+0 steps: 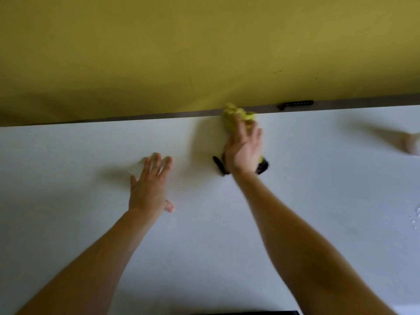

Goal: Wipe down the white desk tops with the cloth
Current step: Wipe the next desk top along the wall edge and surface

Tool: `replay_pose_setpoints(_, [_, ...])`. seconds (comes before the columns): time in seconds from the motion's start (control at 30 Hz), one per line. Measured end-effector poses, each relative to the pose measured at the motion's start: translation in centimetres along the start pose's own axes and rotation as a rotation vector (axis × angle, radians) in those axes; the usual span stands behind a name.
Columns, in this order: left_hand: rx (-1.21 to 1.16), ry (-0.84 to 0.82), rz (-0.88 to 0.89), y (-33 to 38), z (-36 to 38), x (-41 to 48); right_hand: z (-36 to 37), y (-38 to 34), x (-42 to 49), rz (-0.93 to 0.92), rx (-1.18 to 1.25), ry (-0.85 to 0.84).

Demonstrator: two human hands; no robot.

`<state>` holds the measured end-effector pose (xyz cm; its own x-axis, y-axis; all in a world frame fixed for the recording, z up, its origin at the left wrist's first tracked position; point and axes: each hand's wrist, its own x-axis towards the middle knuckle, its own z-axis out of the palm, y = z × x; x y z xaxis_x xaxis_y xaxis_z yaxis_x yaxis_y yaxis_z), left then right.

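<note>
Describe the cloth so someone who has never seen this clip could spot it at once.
Start at the white desk and follow its far edge, where it meets the yellow partition. Near the middle of that edge the right hand rests on the cloth. It is the only crumpled yellow-green thing, brighter than the partition.

Yellow partition (159,53) behind; black bracket (295,104) on its base; droplets (416,218) far right.

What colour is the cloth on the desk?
The cloth is yellow-green; the head view shows it best.

Soft dim light, motion blur
</note>
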<state>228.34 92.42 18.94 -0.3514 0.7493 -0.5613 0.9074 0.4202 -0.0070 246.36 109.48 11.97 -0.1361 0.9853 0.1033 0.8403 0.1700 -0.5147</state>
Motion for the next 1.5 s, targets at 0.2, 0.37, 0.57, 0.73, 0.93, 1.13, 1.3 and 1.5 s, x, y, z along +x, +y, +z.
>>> replay_pose_setpoints(0.2, [0.018, 0.009, -0.006, 0.0, 0.1, 0.1, -0.3, -1.0, -1.7, -0.678, -0.019, -0.281])
replay_pose_setpoints(0.37, [-0.006, 0.000, 0.002, -0.1, 0.2, 0.0, -6.9, 11.2, 4.9, -0.218, -0.106, 0.000])
replay_pose_setpoints(0.57, [-0.022, 0.000, -0.026, 0.3, -0.3, -0.1, -2.6, 2.9, -4.7, -0.104, 0.024, -0.079])
replay_pose_setpoints(0.73, [0.006, 0.011, -0.011, 0.2, 0.0, 0.0, -3.9, 2.9, -8.7, -0.737, -0.027, -0.333])
replay_pose_setpoints(0.93, [0.020, 0.210, 0.072, 1.5, 1.0, -2.7, -9.8, 14.1, 0.3, -0.150, -0.126, 0.035])
replay_pose_setpoints(1.13, [-0.008, 0.096, 0.248, 5.7, 2.5, -6.8, -6.7, 6.5, -10.8, -0.249, -0.002, -0.147])
replay_pose_setpoints(1.3, [0.121, -0.009, 0.163, 7.6, 4.2, -7.9, -9.3, 11.8, -10.8, -0.727, -0.053, -0.302])
replay_pose_setpoints(1.5, [0.137, 0.008, 0.157, 7.5, 4.2, -8.0, -11.4, 16.1, -3.2, -0.014, -0.114, 0.070])
